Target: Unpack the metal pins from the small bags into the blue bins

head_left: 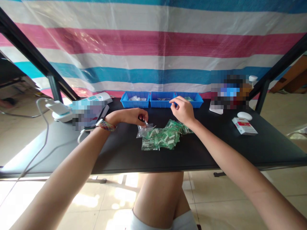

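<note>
My left hand (pixel 134 116) is closed in a pinch on the top of a small clear plastic bag (pixel 144 130), which hangs at the left end of a pile. The pile is made of several small green-tinted bags (pixel 165 138) with pale, stick-like pieces inside. My right hand (pixel 183 110) is over the table, in front of the right-hand blue bin (pixel 198 103), its fingers curled together. Whatever its fingertips hold, if anything, is too small to make out. The middle blue bin (pixel 161 103) contains small thin pieces, and the left blue bin (pixel 134 104) holds clear bags.
On the black table (pixel 115 156), a white device (pixel 102 97) and a charger with a cable (pixel 59 108) stand at left. A red-and-white box (pixel 244 126) and a white oval object (pixel 244 116) lie at right. A striped sheet (pixel 153 41) hangs behind.
</note>
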Demonstrator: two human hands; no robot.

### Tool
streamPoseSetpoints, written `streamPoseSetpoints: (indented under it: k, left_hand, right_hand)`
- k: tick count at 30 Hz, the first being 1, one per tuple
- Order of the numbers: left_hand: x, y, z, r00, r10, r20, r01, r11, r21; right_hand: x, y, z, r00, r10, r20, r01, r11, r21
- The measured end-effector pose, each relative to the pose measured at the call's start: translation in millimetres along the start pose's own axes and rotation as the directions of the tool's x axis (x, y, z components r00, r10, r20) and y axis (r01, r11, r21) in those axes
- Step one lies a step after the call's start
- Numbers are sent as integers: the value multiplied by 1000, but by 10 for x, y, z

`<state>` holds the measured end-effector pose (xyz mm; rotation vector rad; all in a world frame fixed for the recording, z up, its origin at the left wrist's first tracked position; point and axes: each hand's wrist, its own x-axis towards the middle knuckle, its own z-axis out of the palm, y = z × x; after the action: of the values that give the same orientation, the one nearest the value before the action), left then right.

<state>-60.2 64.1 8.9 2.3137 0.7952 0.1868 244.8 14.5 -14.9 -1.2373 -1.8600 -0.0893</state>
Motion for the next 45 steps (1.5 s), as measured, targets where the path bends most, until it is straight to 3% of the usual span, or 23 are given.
streamPoseSetpoints:
  k: [6,11,14,17,20,23,25,28,33,38,41,45]
  left_hand:
    - [43,-35,-27,990,26,-141,-55,977,-206]
    - [98,248,87,939,-57,-340,-115,879,-463]
    - [154,423,241,927,-84,-366,-158,796,-584]
    - [199,498,360,934,-75,-350,-178,752,-634]
    - [212,476,402,937,-78,-341,-173,744,-645]
    - [183,437,400,894,-16,-448,-211,866,-453]
    - [149,444,400,820,84,-567,-209,965,-160]
    - [110,509,413,743,245,-623,-188,969,158]
    - [107,575,411,690,319,-650,-257,947,192]
    - [76,560,382,688,333,-645,-246,943,224]
    - [71,563,378,669,399,-628,-272,917,292]
    - [87,538,367,610,420,-672,-284,907,310]
  right_hand:
    - [-45,-94,11,995,-72,68,65,994,93]
    - [-98,-294,-78,961,-229,152,200,962,187]
    - [-122,-388,-109,934,-303,190,266,943,198]
    - [-130,-423,-102,938,-291,186,241,938,251]
    - [-122,-420,-60,974,-175,142,112,922,370]
    - [-97,-404,-3,985,62,162,-143,814,563]
    - [-77,-388,26,949,196,249,-315,661,681]
    - [-54,-373,43,892,265,367,-451,472,758]
    - [-67,-411,41,851,247,464,-525,367,768]
    - [-86,-427,44,802,268,534,-593,253,764]
    - [-79,-413,36,796,284,535,-597,224,770]
    - [-72,-414,29,801,287,525,-588,210,781]
